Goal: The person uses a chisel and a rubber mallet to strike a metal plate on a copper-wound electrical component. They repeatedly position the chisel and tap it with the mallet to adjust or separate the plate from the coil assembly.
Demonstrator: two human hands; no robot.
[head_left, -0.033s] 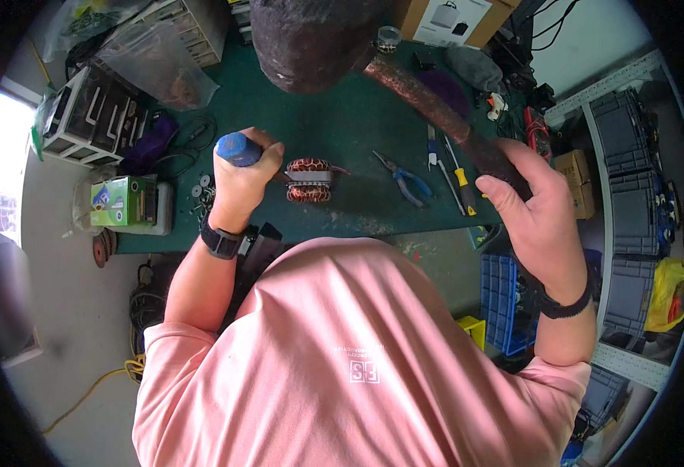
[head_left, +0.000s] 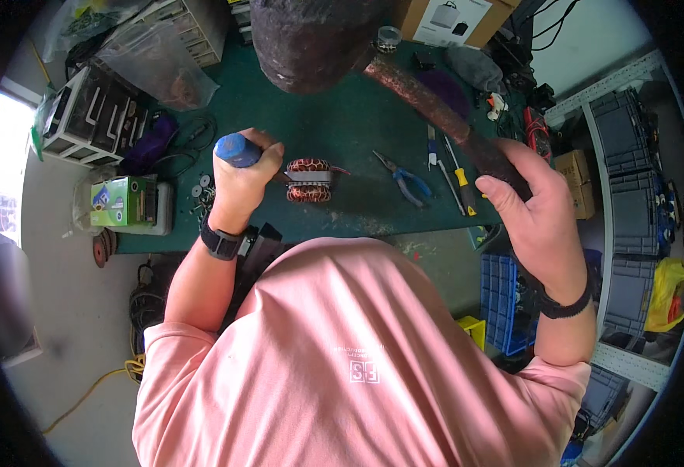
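My left hand (head_left: pixel 240 185) is closed round the blue handle of a chisel (head_left: pixel 236 149). The chisel's narrow dark shaft points toward the left side of a motor stator (head_left: pixel 309 177); I cannot tell whether its tip touches. Reddish-brown windings bulge from both sides of the stator's grey metal core, and a short lead sticks out to the right. Raised high, my right hand (head_left: pixel 540 206) grips the wooden handle of a hammer (head_left: pixel 420 95). Its big, dark, worn head hangs over the far middle of the bench and hides part of it.
Blue-handled pliers (head_left: pixel 410 183) and a yellow-handled screwdriver (head_left: pixel 462 183) lie right of the stator on the green workbench (head_left: pixel 342 218). At left are a green box (head_left: pixel 120 204) and small drawers (head_left: pixel 93 117). Grey bins (head_left: pixel 630 210) fill the right-hand shelf.
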